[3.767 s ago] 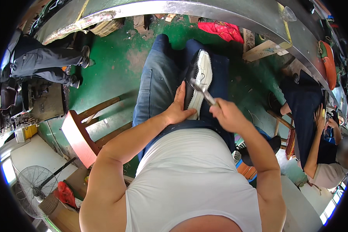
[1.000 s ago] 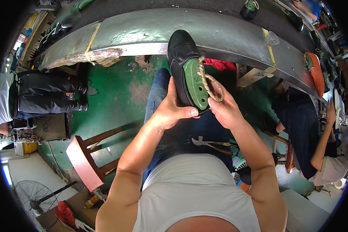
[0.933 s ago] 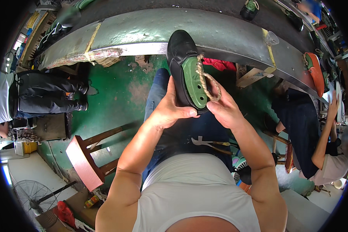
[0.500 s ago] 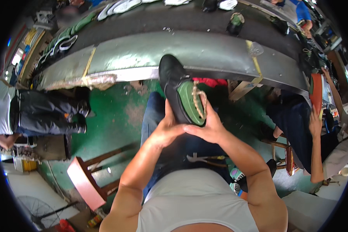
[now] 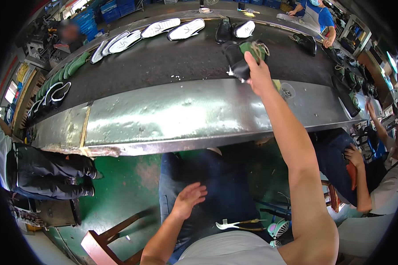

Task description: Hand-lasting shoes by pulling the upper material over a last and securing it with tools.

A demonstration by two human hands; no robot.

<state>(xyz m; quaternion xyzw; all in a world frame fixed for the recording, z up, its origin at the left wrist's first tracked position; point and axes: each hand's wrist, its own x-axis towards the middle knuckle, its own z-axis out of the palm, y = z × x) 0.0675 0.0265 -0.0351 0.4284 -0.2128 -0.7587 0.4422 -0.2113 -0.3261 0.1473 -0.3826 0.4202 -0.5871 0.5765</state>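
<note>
My right hand (image 5: 259, 75) reaches far forward over the dark work surface, closed on a black and green shoe upper (image 5: 237, 61). Motion smears the upper, and the hand covers part of it. A beige lace (image 5: 262, 47) and green lining show just beyond the fingers; I cannot tell whether they belong to this upper or to another behind it. Above my lap, my left hand (image 5: 191, 198) is empty, its fingers apart. Across my lap lies a pair of pincers (image 5: 234, 225) with a pale metal head.
White-bottomed shoe pieces (image 5: 161, 27) line the far side of the dark surface (image 5: 141, 62). A metal ledge (image 5: 172, 110) runs nearer me, with a clear cup (image 5: 287, 91) at its right. A wooden stool (image 5: 97, 247) stands left. A co-worker's hand (image 5: 354, 155) is at right.
Both hands held the black and green shoe upper above my lap before. The left has let go and dropped back, while the right has carried it forward over the dark surface. The view has tilted up.
</note>
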